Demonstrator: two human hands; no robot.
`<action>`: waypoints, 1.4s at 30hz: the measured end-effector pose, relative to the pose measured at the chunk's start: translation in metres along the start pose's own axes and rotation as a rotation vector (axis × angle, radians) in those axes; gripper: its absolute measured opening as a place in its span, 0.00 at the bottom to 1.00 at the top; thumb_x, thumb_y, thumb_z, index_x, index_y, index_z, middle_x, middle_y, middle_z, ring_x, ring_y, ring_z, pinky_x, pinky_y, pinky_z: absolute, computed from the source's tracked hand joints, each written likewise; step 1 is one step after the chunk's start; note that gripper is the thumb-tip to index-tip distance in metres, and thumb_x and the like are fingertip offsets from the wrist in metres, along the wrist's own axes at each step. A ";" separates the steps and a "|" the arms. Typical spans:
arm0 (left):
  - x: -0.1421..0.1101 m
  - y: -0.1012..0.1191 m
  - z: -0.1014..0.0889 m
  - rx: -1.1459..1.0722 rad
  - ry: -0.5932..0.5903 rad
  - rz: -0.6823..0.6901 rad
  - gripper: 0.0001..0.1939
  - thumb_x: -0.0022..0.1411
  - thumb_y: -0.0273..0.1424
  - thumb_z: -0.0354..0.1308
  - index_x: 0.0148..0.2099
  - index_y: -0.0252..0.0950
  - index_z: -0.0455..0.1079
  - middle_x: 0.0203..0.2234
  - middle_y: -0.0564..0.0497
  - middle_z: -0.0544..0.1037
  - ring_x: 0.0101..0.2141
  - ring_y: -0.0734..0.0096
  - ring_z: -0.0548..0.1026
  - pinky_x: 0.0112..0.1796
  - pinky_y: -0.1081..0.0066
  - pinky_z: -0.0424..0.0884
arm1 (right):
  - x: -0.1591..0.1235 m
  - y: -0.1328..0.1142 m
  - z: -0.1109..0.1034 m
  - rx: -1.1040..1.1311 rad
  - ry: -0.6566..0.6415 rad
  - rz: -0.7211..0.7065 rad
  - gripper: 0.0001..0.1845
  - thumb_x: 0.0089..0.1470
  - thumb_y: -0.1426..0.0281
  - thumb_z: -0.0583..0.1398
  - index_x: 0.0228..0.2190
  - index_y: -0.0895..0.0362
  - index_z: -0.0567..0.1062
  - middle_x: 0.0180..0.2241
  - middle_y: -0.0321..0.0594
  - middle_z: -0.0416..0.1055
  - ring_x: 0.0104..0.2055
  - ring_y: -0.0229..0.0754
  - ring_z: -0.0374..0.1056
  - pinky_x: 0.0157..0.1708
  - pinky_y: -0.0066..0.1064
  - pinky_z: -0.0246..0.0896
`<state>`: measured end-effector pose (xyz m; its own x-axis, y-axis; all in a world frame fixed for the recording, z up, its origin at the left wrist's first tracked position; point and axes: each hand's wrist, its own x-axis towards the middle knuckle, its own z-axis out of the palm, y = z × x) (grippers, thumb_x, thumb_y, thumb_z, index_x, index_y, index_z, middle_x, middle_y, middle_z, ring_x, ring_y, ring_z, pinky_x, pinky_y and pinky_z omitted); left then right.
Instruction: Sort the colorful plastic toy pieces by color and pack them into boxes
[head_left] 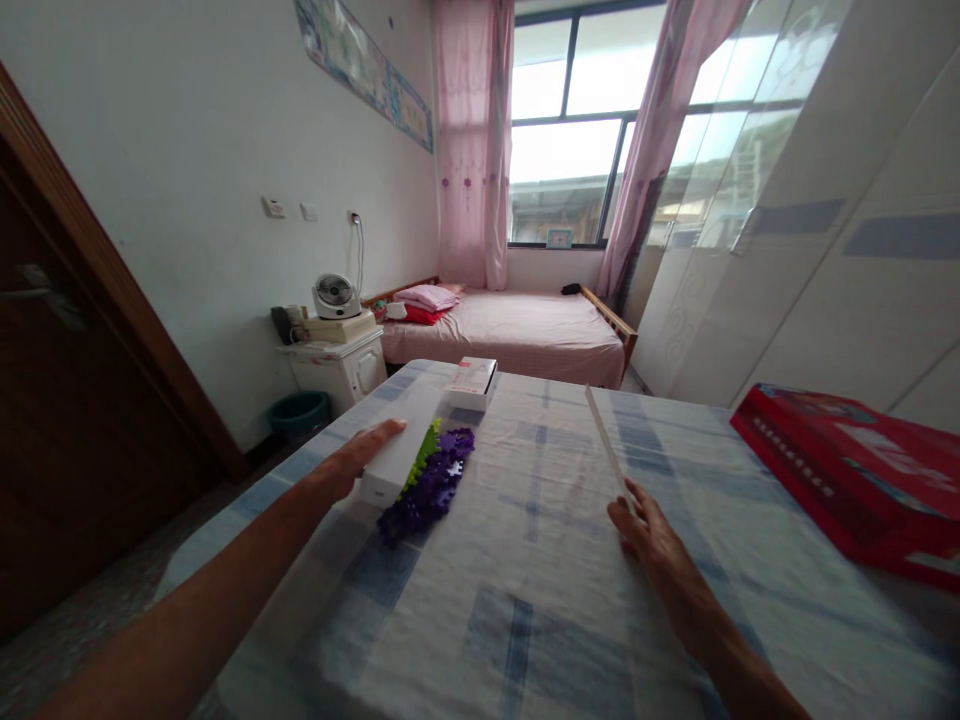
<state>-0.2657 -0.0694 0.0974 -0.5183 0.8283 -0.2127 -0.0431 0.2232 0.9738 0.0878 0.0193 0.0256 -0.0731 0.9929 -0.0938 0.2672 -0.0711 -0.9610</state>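
Observation:
My left hand (360, 455) lies flat with fingers stretched out on the side of a long white box (397, 455) that is tipped on the table. Purple and green plastic puzzle pieces (429, 482) spill out of the box in a heap onto the checked tablecloth (525, 580). My right hand (645, 525) pinches the near end of a thin white flat lid or strip (606, 440), held on edge and pointing away from me. The two hands are well apart, with bare cloth between them.
A small white carton (472, 382) sits at the table's far edge. A large red box (855, 470) lies at the right edge. Beyond the table are a bed (517, 330), a white cabinet with a fan (336, 340), a green bin (300, 412) and a wardrobe on the right.

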 end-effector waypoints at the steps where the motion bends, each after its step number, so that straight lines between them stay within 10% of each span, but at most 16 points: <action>1: -0.003 0.001 0.006 0.045 -0.009 0.021 0.30 0.47 0.45 0.62 0.48 0.31 0.71 0.25 0.46 0.79 0.22 0.65 0.75 0.21 0.73 0.67 | 0.000 0.001 0.001 -0.007 -0.002 -0.006 0.54 0.35 0.40 0.56 0.59 0.55 0.55 0.58 0.54 0.56 0.59 0.55 0.55 0.54 0.46 0.53; 16: -0.013 0.006 0.040 0.554 0.166 0.535 0.37 0.48 0.49 0.59 0.59 0.39 0.63 0.49 0.43 0.69 0.48 0.52 0.69 0.47 0.59 0.65 | -0.017 -0.016 0.002 -0.157 -0.052 -0.081 0.55 0.37 0.42 0.53 0.59 0.64 0.54 0.58 0.58 0.54 0.59 0.58 0.53 0.57 0.48 0.46; 27: -0.027 0.014 0.063 -0.551 0.003 0.240 0.25 0.58 0.43 0.50 0.53 0.35 0.66 0.37 0.48 0.78 0.32 0.64 0.76 0.31 0.68 0.74 | -0.023 -0.026 -0.001 -0.081 -0.096 -0.117 0.52 0.41 0.42 0.52 0.58 0.64 0.55 0.59 0.55 0.54 0.60 0.54 0.52 0.59 0.44 0.45; 35: -0.064 -0.029 0.145 -0.727 -0.321 -0.007 0.30 0.55 0.45 0.59 0.56 0.36 0.63 0.40 0.45 0.79 0.39 0.59 0.77 0.40 0.65 0.74 | -0.042 -0.053 0.019 -0.231 0.002 -0.355 0.43 0.47 0.46 0.54 0.57 0.59 0.59 0.57 0.48 0.56 0.61 0.50 0.48 0.61 0.41 0.40; 42: -0.077 -0.051 0.181 -0.805 -0.465 0.124 0.29 0.57 0.37 0.60 0.58 0.33 0.61 0.45 0.41 0.76 0.46 0.57 0.74 0.49 0.63 0.68 | -0.051 -0.052 0.030 -0.329 0.001 -0.307 0.39 0.49 0.46 0.50 0.56 0.57 0.61 0.56 0.48 0.58 0.60 0.56 0.50 0.59 0.49 0.41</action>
<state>-0.0685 -0.0517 0.0499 -0.1724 0.9835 0.0551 -0.6787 -0.1591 0.7170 0.0485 -0.0304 0.0726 -0.1957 0.9634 0.1832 0.5247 0.2607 -0.8104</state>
